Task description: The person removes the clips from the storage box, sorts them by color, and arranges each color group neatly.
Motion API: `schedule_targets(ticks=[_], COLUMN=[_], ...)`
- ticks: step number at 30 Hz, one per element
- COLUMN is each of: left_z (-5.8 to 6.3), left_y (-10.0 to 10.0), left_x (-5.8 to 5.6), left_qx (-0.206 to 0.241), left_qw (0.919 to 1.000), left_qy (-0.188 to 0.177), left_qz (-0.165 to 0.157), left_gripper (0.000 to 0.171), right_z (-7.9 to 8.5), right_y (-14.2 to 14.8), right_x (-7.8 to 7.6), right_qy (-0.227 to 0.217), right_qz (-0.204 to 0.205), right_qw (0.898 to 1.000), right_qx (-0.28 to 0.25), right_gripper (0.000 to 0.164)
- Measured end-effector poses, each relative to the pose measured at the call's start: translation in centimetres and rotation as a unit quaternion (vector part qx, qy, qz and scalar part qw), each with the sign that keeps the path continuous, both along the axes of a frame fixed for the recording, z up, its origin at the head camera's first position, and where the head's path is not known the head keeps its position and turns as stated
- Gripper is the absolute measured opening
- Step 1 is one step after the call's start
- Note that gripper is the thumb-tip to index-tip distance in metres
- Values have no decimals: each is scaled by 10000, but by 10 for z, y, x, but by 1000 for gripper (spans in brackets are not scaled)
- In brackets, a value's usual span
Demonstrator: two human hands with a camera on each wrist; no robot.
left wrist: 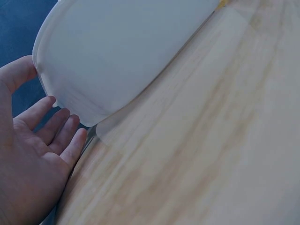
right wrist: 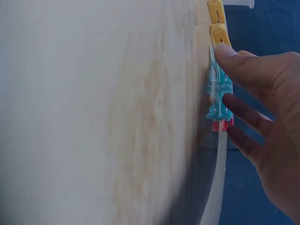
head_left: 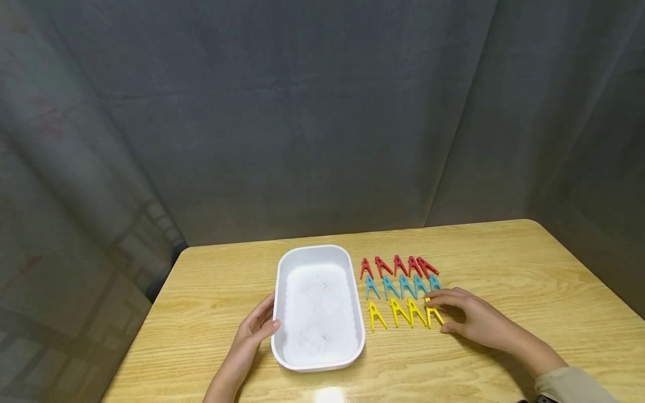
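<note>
A white rectangular tray point(head_left: 317, 313) with rounded corners lies on the table. My left hand point(head_left: 249, 336) holds its left side, thumb over the rim and fingers along the outer wall. Right of the tray, clothespins lie in three rows: red clothespins point(head_left: 398, 264) at the back, blue clothespins point(head_left: 405, 286) in the middle, yellow clothespins point(head_left: 372, 314) in front. My right hand point(head_left: 471, 319) is over the right end of the yellow row. Its thumb and fingertips spread around the last yellow clothespin point(head_left: 428, 317). In the right wrist view the thumb overlaps a yellow clothespin point(right wrist: 219, 33).
The wooden table point(head_left: 494, 252) has rounded far corners. A dark grey curtain point(head_left: 302, 140) hangs behind it and along both sides. A beige sleeve point(head_left: 574, 386) covers the right forearm near the front edge.
</note>
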State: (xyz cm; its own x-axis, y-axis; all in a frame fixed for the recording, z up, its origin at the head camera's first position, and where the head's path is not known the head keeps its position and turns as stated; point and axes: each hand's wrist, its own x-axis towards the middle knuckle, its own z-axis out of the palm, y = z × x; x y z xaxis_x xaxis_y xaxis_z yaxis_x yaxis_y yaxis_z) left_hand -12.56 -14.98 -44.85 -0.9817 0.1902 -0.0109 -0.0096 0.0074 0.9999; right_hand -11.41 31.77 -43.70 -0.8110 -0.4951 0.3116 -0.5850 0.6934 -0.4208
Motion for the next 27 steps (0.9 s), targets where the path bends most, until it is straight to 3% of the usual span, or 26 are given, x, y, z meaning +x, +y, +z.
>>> schedule_targets(ticks=[11,20,27], left_z=[-1,-1,-1], left_y=[0,0,-2], left_x=[-1,-1,-1], left_qx=[98,148,454], left_qw=[9999,9998,9976], left_qy=[49,156,471], left_qz=[-38,-12,-221], left_gripper=[58,57,53], right_z=[4,7,10], right_y=[-4,-2,-2], right_x=[-1,0,1], right_qy=[-403,-170,-217], right_qz=[-21,-144,-358], right_qw=[9992,9997,9988], right_qx=[-62,-139,-235], right_gripper=[46,47,46])
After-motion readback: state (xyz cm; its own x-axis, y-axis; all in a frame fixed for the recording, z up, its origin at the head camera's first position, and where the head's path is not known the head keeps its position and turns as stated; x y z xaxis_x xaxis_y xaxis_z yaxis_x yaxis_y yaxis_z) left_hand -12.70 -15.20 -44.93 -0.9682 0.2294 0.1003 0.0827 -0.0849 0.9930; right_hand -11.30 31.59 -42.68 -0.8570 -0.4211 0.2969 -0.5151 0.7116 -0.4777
